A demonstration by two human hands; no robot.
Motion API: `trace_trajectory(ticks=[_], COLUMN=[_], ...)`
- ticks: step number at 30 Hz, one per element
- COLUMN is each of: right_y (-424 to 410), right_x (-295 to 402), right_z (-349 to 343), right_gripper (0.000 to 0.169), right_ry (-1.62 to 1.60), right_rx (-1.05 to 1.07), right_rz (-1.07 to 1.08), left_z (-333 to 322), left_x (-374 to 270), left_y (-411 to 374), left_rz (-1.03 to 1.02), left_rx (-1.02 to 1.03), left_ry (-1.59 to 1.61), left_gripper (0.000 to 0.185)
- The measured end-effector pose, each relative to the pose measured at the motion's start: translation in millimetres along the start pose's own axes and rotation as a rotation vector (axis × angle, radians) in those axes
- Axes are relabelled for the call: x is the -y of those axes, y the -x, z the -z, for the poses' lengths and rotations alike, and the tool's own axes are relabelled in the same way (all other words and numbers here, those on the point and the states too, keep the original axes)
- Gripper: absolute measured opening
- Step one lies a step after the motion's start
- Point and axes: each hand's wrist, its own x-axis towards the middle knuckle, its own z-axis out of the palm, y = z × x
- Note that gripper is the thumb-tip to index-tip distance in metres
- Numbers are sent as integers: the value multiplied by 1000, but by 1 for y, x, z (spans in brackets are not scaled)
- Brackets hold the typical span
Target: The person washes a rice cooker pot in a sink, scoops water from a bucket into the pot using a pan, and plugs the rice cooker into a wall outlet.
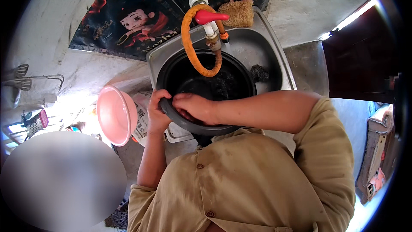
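Note:
A wide, round black pot (227, 61) rests over the stainless-steel sink (288, 67), its near side close to my shirt. My left hand (159, 109) grips the left part of its thick rim, thumb curled over the top. Inside the pot, my right hand (194, 107) presses against the near-left wall. Its fingertips are hidden, so I cannot tell whether it holds anything. Wet glints show on the pot's dark inside. Above it hangs a looped orange hose (186, 38) on a tap with a red lever handle (210, 16). Water appears to run from the hose's end.
A dark wire scrubber (259, 72) lies in the sink, right of the pot. On the back ledge sits a loofah pad (237, 13). A pink plastic basin (112, 116) stands at the left, near a printed sack (141, 116). Spatulas (24, 77) and a grater (36, 124) hang farther left.

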Motion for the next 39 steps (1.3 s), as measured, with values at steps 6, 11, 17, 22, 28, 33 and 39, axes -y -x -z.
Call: trace_trajectory(ticks=[6,11,17,22,28,33,39], right_y=[36,16,34,36,-1,-15,2], right_x=[3,26,34,33,31,25,-2], right_z=[14,-6,14,68,129,120,88], right_gripper=[20,27,40,34,34,52,40], right_ry=[713,329,630,1370,2324,2296,1375], right_rx=[210,61,367,644,55,-101,65], right_rz=[329,105,-157,-267,544,382,-85], left_z=[3,5,20,20,13,6,-11], left_x=[-10,-18,-19,-31,-45,-45,-53], left_y=[-9,-7,-11,-24,-37,-47,-49], left_rz=[-171,-30,-137,-201,-198,-175,-82], left_rx=[30,-42,-17,101,143,142,148], left_ry=[5,36,-69,-118,-130,-171,-307], left_gripper=[45,46,49,43,39,40,37])
